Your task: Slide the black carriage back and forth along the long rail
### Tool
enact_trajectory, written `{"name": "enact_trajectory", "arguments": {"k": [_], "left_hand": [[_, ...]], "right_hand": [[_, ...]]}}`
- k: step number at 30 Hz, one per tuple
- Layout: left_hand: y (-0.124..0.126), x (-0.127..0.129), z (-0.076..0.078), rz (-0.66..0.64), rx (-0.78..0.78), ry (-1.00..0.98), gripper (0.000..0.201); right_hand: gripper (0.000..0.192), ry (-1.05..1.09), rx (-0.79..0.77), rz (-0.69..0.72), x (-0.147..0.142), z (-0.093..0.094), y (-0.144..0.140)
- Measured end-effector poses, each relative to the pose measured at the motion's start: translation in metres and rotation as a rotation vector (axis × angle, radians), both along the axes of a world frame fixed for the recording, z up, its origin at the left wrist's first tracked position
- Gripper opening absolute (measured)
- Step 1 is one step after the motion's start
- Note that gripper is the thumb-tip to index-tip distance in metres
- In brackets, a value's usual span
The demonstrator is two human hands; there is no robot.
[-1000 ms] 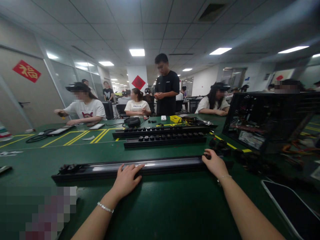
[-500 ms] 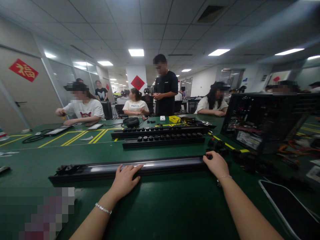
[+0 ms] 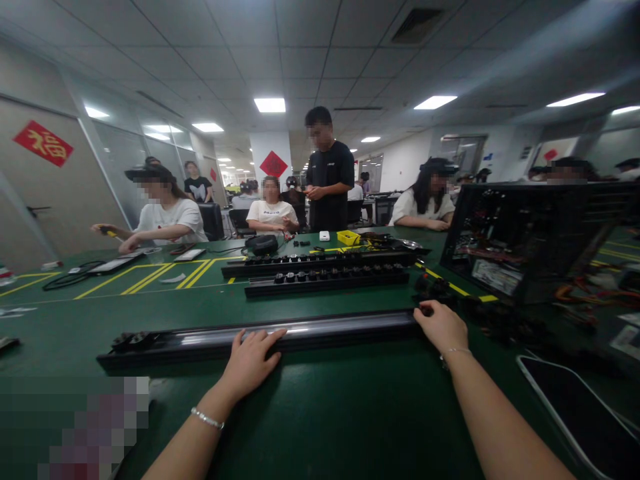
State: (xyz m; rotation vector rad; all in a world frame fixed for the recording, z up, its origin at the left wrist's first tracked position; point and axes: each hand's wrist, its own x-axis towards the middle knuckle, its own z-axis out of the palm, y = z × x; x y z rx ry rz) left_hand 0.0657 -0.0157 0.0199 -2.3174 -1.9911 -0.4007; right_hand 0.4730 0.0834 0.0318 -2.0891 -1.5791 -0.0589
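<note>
A long black rail [image 3: 340, 328] with a shiny channel lies across the green table in front of me. Several small black parts [image 3: 133, 340] sit in its left end. My left hand [image 3: 253, 363] rests on the rail's middle, fingers spread and flat. At the right end, my right hand [image 3: 443, 327] is closed in a pinch around a small black part [image 3: 426, 310], mostly hidden by the fingers. I cannot tell whether that part touches the channel.
Beyond lie two more black rails [image 3: 327, 283] bearing several round parts. To the right stand an open computer case [image 3: 520, 240], a heap of black parts [image 3: 515, 327] and a phone [image 3: 575, 407]. A yellow tray [image 3: 349, 237] is farther back. Several people sit or stand across the table.
My right hand has shifted slightly right, toward and past the rail's end. The left hand stays in place. A person at the far left has moved a hand outward.
</note>
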Motion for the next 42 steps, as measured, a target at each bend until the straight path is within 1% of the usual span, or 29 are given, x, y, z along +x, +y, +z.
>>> {"name": "enact_trajectory", "arguments": {"k": [6,11,15,21,25,31,42], "left_hand": [[0.0,0.0,0.0,-0.003,0.005,0.01,0.046],[0.001,-0.001,-0.001,0.001,-0.002,0.02,0.047],[0.001,-0.001,0.0,0.001,0.001,0.024,0.047],[0.0,0.0,0.0,0.0,0.012,0.02,0.045],[0.001,0.0,0.0,0.004,0.005,0.016,0.046],[0.0,0.001,0.002,-0.002,0.002,0.01,0.046],[0.0,0.001,0.002,0.003,-0.018,0.01,0.046]], "right_hand": [[0.039,-0.008,-0.014,-0.02,0.004,0.002,-0.002],[0.041,0.011,-0.019,-0.083,0.01,0.002,-0.002],[0.042,0.018,-0.031,-0.089,0.013,0.001,0.0],[0.045,0.093,0.009,-0.108,0.017,-0.003,0.002],[0.044,0.09,0.022,-0.104,0.019,-0.006,0.003],[0.044,0.094,0.08,-0.141,0.026,-0.009,0.006],[0.047,0.111,0.096,-0.181,0.034,-0.01,0.006]]}}
